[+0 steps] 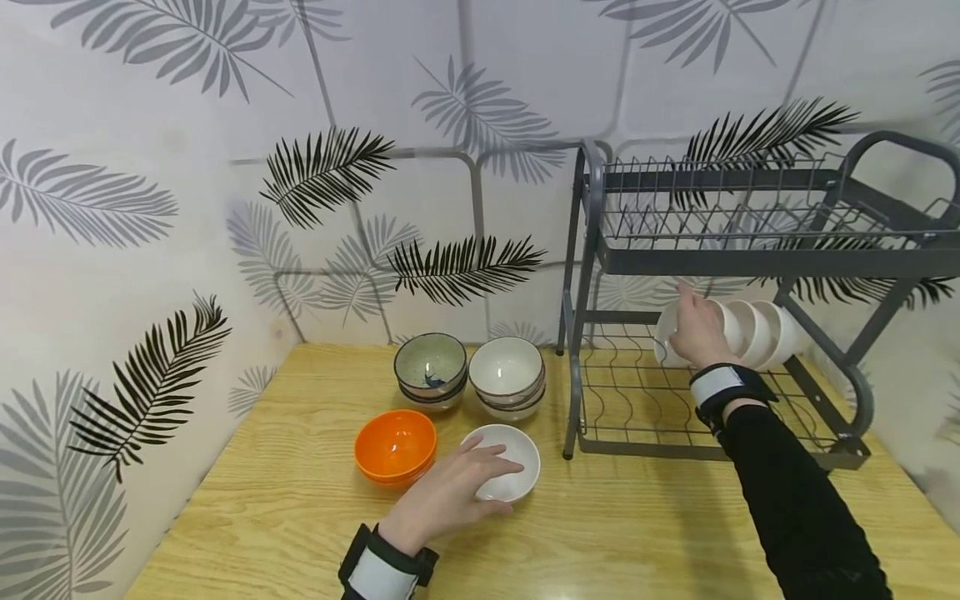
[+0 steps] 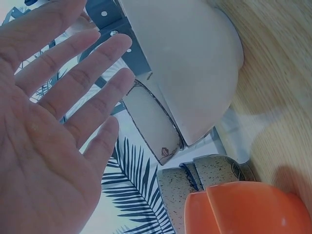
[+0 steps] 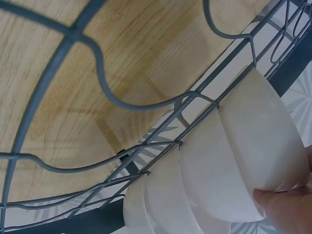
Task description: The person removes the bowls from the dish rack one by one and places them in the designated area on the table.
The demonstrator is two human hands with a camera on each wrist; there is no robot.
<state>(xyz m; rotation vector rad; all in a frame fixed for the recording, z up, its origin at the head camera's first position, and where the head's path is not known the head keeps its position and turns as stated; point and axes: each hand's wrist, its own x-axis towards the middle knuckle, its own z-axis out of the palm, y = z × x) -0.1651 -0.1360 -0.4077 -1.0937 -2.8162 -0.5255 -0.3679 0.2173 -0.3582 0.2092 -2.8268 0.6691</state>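
On the lower tier of the rack (image 1: 637, 452), my right hand (image 1: 701, 329) grips the leftmost white bowl (image 1: 666, 340) of a row standing on edge. The right wrist view shows a thumb (image 3: 285, 207) against that bowl (image 3: 265, 131), with more white bowls (image 3: 207, 165) lined up beside it. My left hand (image 1: 450, 493) is spread with loose fingers over another white bowl (image 1: 527, 467) on the table, holding nothing. Its palm (image 2: 44, 161) faces the camera in the left wrist view, close beside the bowl's outer wall (image 2: 195, 73).
Left of the white bowl stand nested orange bowls (image 1: 393, 450). Behind are a stack of green-grey speckled bowls (image 1: 429, 367) and a stack of dark-rimmed white bowls (image 1: 507, 371). The rack's upper wire tier (image 1: 750, 260) overhangs my right hand. A patterned wall covering (image 1: 450, 108) backs the table.
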